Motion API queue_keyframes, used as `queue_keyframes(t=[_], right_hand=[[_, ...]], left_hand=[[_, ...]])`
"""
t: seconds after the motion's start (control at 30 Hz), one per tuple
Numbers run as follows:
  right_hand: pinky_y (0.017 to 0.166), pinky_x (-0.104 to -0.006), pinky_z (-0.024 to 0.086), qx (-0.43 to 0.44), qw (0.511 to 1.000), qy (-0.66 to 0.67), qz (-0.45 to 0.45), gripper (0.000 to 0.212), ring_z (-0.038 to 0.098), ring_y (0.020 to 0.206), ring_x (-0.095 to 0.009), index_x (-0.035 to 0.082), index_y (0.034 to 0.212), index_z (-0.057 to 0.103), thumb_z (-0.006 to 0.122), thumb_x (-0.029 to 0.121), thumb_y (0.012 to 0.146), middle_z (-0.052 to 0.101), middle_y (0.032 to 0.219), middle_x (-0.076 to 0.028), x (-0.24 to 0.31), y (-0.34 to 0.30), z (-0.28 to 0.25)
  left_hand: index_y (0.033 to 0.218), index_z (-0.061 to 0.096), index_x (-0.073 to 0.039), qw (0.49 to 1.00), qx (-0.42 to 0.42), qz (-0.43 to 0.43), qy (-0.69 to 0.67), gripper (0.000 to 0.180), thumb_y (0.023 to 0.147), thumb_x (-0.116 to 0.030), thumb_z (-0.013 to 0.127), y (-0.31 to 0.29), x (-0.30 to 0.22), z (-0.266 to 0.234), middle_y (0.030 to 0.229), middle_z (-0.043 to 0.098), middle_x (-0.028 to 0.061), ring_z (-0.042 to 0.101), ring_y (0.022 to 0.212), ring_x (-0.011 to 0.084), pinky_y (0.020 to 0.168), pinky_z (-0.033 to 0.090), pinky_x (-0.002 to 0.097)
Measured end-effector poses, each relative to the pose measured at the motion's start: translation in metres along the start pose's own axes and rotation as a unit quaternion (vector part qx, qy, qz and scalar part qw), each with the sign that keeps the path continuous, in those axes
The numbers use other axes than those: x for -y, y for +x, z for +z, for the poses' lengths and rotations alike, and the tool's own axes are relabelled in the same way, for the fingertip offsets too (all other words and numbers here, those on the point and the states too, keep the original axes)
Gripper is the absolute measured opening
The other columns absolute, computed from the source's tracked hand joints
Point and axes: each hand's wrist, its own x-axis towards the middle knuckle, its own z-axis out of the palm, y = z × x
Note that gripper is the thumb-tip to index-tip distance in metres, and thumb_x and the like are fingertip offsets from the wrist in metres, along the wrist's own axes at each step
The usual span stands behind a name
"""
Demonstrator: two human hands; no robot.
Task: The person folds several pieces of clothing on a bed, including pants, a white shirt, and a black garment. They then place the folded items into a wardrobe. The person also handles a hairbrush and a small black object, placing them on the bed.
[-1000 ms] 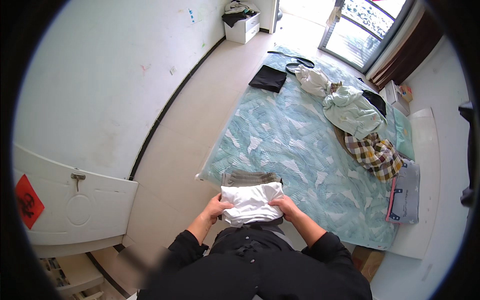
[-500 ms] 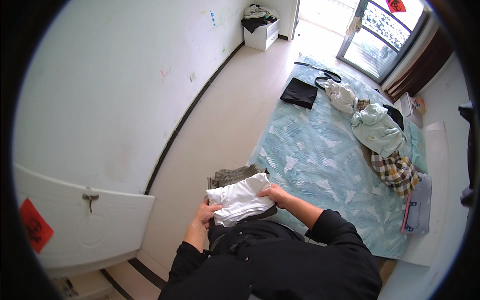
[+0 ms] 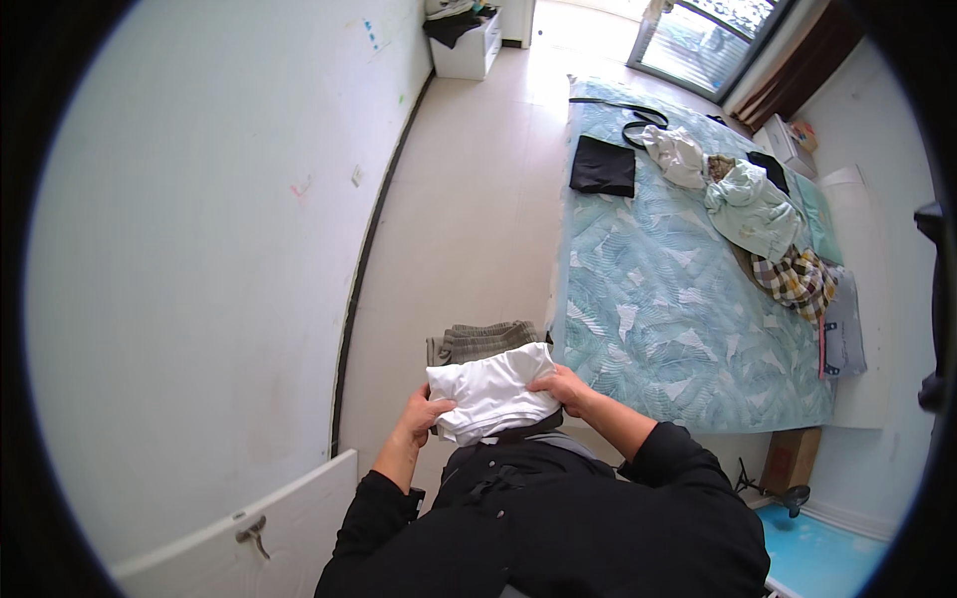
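Close to my body I carry a small stack of folded clothes between both hands. A white folded garment [image 3: 493,391] lies on top. Grey-brown folded cloth [image 3: 486,342] with a ribbed look sticks out at the far side, and dark fabric shows beneath at the near side. My left hand [image 3: 424,414] grips the left edge, its thumb over the white garment. Opposite it, my right hand [image 3: 566,389] clasps the right edge, thumb also on top. The fingers of both hands are hidden under the stack.
To the right stands a bed with a blue leaf-patterned sheet [image 3: 658,329]. On it lie a folded black cloth [image 3: 603,166], a black strap [image 3: 638,128], a pale green garment [image 3: 756,209] and a checked garment [image 3: 797,282]. A white door [image 3: 244,538] is at lower left; a white cabinet [image 3: 464,55] stands far off.
My view has shifted forward and turned, so the bed's near edge and a blue surface at lower right now show. The clothes stay in both hands, held much the same way.
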Motion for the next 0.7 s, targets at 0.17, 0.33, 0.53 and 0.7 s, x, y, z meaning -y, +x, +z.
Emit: queue_keyframes(t=[0.17,0.33,0.53,0.7], right_hand=[[0.098,-0.0354,0.052,-0.056,0.996,0.056,-0.035,0.046,0.069,0.107,-0.022,0.002,0.127,0.068,0.077,-0.001,0.082,0.073,0.119,-0.010,0.050,0.031,-0.006],[0.098,-0.0366,0.053,-0.055,0.990,0.121,-0.051,0.044,0.070,0.106,-0.023,0.001,0.126,0.069,0.076,-0.002,0.082,0.073,0.118,-0.011,0.101,0.103,-0.014],[0.094,-0.0370,0.055,-0.048,0.984,0.148,-0.084,0.043,0.070,0.103,-0.022,0.002,0.125,0.069,0.078,0.000,0.083,0.074,0.115,-0.010,0.203,0.173,-0.037],[0.094,-0.0368,0.054,-0.089,0.975,0.172,-0.110,0.044,0.070,0.103,-0.022,0.003,0.125,0.069,0.080,0.001,0.083,0.074,0.115,-0.010,0.272,0.204,-0.065]], left_hand=[[0.134,0.062,-0.001,0.997,0.056,0.005,0.053,0.060,0.076,0.001,0.080,0.072,-0.079,0.014,0.120,0.070,0.0091,0.069,0.106,0.0226,0.095,0.055,0.0379],[0.133,0.063,-0.003,0.990,0.071,0.028,0.121,0.060,0.075,0.002,0.078,0.156,-0.162,0.017,0.117,0.071,0.0079,0.070,0.102,0.0209,0.093,0.056,0.0366],[0.129,0.065,-0.002,0.981,0.097,0.042,0.162,0.053,0.077,0.001,0.077,0.247,-0.272,0.047,0.115,0.072,0.0074,0.069,0.102,0.0204,0.093,0.054,0.0364],[0.130,0.065,-0.003,0.967,0.153,0.037,0.202,0.057,0.075,0.002,0.078,0.326,-0.355,0.082,0.115,0.073,0.0068,0.070,0.102,0.0204,0.093,0.055,0.0369]])
